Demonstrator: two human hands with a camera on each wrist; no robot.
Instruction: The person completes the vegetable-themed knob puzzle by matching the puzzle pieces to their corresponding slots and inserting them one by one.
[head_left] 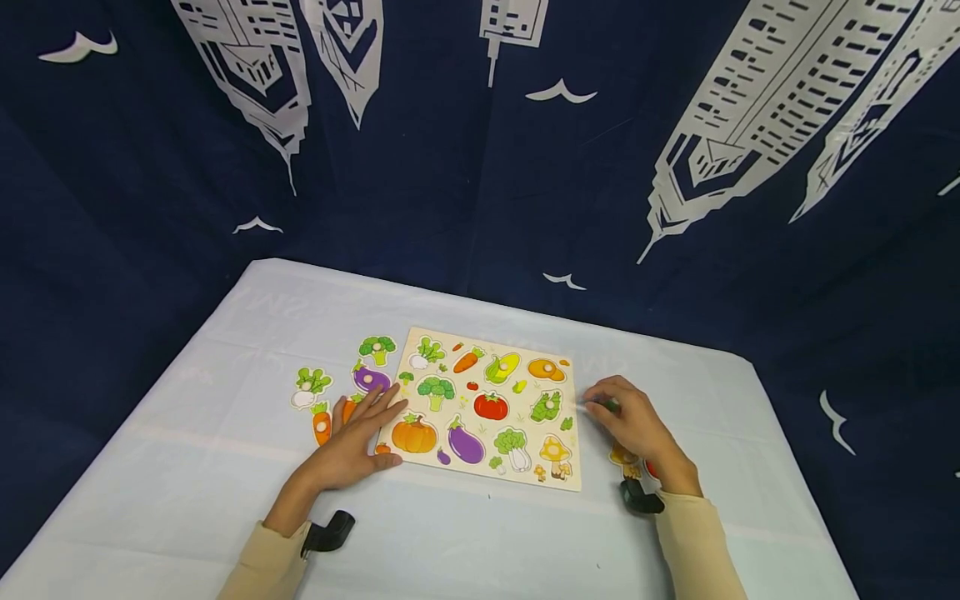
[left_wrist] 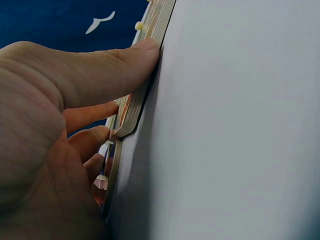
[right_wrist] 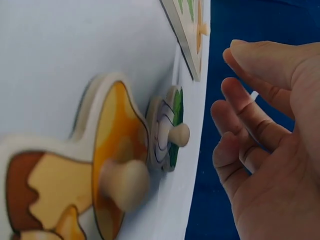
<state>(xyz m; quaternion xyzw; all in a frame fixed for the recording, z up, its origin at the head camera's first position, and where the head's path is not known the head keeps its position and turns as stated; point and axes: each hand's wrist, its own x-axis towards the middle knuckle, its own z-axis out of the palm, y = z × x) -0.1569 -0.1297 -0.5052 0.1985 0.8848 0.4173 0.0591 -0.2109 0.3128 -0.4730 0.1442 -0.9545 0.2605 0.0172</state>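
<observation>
A wooden vegetable puzzle board (head_left: 480, 477) lies on the table. My left hand (head_left: 356, 446) rests on its left front corner, fingers stretched over the left edge. In the left wrist view the thumb (left_wrist: 120, 70) presses against the board's edge. Off the board's right side hovers my right hand (head_left: 633, 421), fingers loosely bent. The right wrist view shows nothing between its fingers (right_wrist: 260, 120). A white-and-green vegetable piece (right_wrist: 162, 132) with a wooden knob lies on the table near them. Closer to that wrist is a mushroom piece (right_wrist: 117, 150), also knobbed.
Left of the board lie a broccoli piece (head_left: 377, 349), an eggplant piece (head_left: 366, 377), a turnip-like piece (head_left: 309, 388) and a carrot piece (head_left: 322, 423). Part of a red piece (head_left: 651, 469) shows by the right wrist. A dark blue curtain (head_left: 450, 208) hangs behind the table.
</observation>
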